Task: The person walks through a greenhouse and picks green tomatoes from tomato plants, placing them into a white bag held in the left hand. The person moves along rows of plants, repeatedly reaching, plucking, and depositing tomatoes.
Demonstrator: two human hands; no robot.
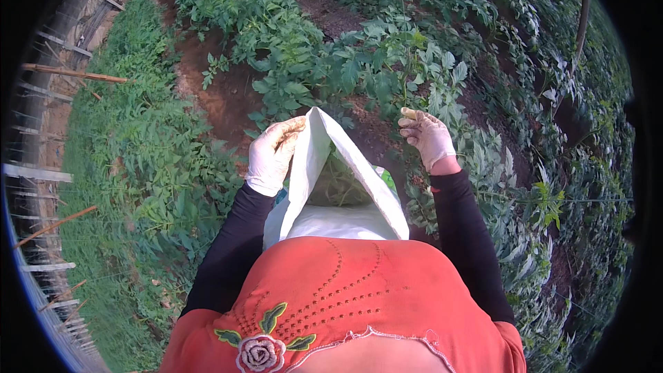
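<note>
My left hand (270, 158), in a white glove with brown stains on the fingers, grips the upper left rim of a white sack (302, 176). The sack stands against my front, its mouth spread into a triangle. Green leafy cuttings (339, 182) lie inside it, partly in shadow. Off to the sack's right, my gloved right hand (429, 137) is raised beside leafy plants, which look like tomato plants (380, 75). Its fingers are curled and the tip of one looks yellowish. Whether something small is pinched there is unclear.
Brown soil (228, 96) shows between the plant rows. Thin support strings (585, 200) cross the foliage at right, near a slanting pole (582, 23). Wooden sticks (75, 73) and pale bars (39, 172) line the left edge. Dense plants (134, 166) grow on the left.
</note>
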